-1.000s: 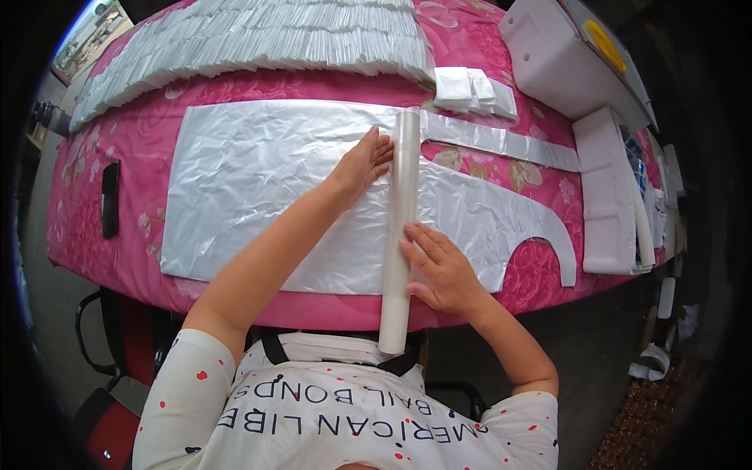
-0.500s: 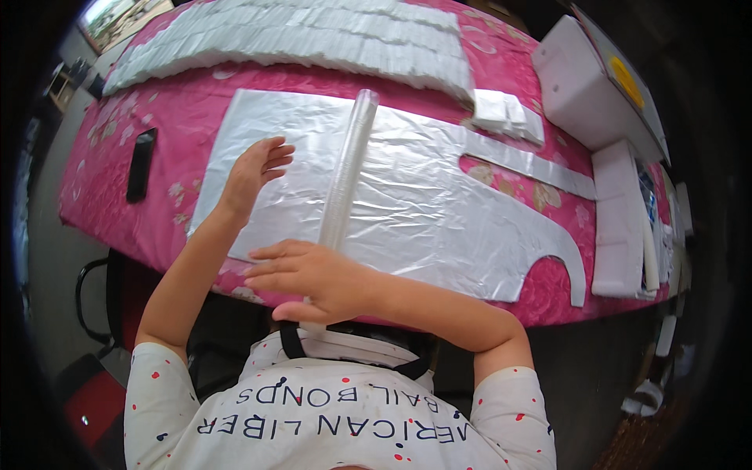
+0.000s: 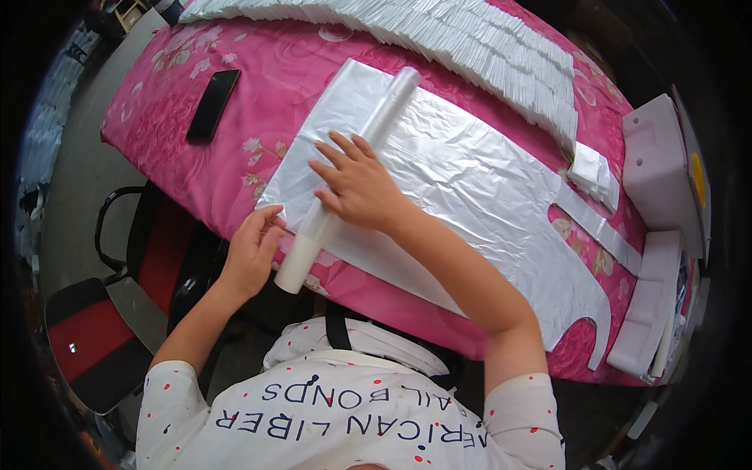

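Observation:
A flat plastic apron [image 3: 470, 180], shiny white with strap cut-outs at its right end, is spread over the table. A pale tube [image 3: 294, 262] lies across its left part, its near end jutting past the table edge. My right hand [image 3: 360, 184] rests on the tube and the plastic beside it, fingers spread. At the apron's near left corner is my left hand [image 3: 252, 251], its fingers bent around the plastic edge; the pinch itself is partly hidden.
A pink flowered cloth [image 3: 172, 94] covers the table. Rows of folded white plastic packets [image 3: 486, 63] line the far side, with a small stack [image 3: 591, 174] near them. A black phone [image 3: 213, 106] lies left. White foam boxes [image 3: 658, 157] stand right; a red-black chair [image 3: 90, 337] is at left.
My right hand has moved up from the near edge onto the tube. My left hand has come down from above the plastic to its near corner. The view has turned.

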A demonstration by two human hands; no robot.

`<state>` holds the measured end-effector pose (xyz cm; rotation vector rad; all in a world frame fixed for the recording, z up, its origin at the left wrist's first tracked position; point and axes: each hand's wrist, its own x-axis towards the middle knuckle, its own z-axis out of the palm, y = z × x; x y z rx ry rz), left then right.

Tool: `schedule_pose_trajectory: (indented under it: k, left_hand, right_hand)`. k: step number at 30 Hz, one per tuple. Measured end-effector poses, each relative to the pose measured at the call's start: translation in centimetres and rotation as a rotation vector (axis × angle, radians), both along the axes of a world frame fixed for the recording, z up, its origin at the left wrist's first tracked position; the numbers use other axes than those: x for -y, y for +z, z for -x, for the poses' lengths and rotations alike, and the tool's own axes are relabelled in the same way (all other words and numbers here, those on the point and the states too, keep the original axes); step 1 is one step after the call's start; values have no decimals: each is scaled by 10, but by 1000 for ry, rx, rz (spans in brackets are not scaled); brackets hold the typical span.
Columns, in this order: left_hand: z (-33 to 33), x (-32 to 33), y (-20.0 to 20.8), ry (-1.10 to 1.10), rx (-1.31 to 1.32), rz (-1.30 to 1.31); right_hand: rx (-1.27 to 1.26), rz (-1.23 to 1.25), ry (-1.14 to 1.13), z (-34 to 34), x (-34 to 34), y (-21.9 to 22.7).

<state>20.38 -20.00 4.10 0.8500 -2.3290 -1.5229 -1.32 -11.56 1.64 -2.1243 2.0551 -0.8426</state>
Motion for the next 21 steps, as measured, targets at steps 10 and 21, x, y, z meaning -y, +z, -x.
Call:
schedule_pose_trajectory:
  k: [10, 21]
  left_hand:
    - [7, -14, 9, -73, 321, 211]
    - [44, -61, 38, -528, -178, -1410]
  right_hand:
    - [545, 321, -672, -49, 53, -18]
    - [1928, 524, -17, -6, -49, 77]
